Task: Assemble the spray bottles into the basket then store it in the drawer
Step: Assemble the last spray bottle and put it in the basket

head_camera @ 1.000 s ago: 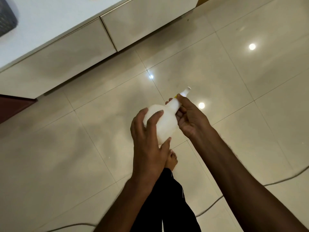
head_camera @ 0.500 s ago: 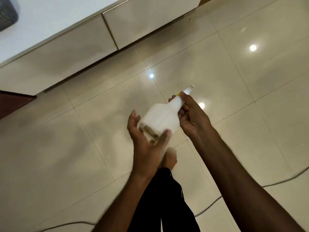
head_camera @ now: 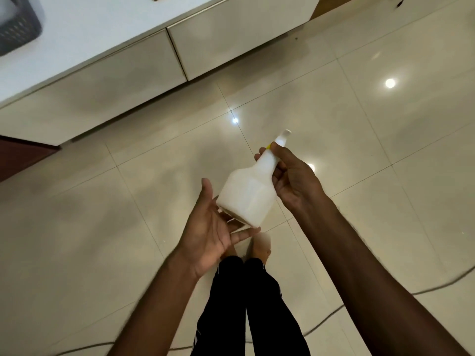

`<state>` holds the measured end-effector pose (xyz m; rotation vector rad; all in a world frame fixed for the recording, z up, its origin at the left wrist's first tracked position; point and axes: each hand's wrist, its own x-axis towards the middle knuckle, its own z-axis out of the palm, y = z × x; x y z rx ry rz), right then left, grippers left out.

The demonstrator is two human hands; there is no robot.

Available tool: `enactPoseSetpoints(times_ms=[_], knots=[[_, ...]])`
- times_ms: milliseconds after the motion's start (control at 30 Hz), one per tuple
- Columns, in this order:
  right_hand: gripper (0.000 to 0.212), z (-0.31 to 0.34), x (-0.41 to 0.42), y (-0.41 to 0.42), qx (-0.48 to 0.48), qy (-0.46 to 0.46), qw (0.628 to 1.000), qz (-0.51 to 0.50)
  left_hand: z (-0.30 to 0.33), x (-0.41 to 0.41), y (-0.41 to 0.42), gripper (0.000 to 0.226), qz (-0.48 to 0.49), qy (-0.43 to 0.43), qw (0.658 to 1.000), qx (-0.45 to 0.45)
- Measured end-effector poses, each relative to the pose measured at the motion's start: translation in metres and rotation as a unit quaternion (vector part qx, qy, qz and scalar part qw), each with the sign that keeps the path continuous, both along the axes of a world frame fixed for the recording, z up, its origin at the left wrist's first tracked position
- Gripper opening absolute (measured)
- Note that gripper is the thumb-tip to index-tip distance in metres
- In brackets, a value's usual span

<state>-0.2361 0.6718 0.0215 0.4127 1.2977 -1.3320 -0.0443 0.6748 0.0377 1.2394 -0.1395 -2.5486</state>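
Note:
A white spray bottle (head_camera: pixel 248 194) is held tilted over the floor, its neck pointing up and to the right. My right hand (head_camera: pixel 293 181) grips the neck just below the white nozzle, where a bit of yellow shows. My left hand (head_camera: pixel 213 227) lies open, palm up, under the bottle's base, with the fingers spread and touching its bottom edge. A grey perforated basket (head_camera: pixel 19 28) stands on the white cabinet top at the far upper left, partly cut off by the frame.
A low white cabinet (head_camera: pixel 128 73) with two closed drawer fronts runs along the top. Glossy cream floor tiles fill the view. My legs in black trousers and bare feet (head_camera: pixel 259 249) are below the hands. A thin cable (head_camera: pixel 359 301) lies across the floor at the lower right.
My left hand has let go of the bottle's body and dropped open beneath its base. The right hand has lifted the bottle slightly up and to the right.

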Motion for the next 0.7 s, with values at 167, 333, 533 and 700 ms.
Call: enactPoseSetpoints(times_ms=[167, 333, 533, 700], knots=[[0.009, 0.003, 0.004, 0.004, 0.03, 0.03, 0.998, 0.05, -0.005, -0.003, 0.007, 0.047, -0.129, -0.087, 0.976, -0.153], [0.014, 0.021, 0.005, 0.003, 0.014, 0.093, 0.99, 0.107, -0.004, -0.01, 0.03, 0.064, -0.084, -0.126, 0.966, -0.211], [0.057, 0.069, 0.001, 0.024, 0.027, 0.12, 0.938, 0.325, 0.019, -0.01, 0.024, 0.056, -0.025, -0.061, 0.99, -0.128], [0.062, 0.112, 0.001, 0.039, 0.045, 0.076, 0.896, 0.435, 0.061, -0.014, 0.001, 0.055, -0.042, -0.107, 0.975, -0.188]])
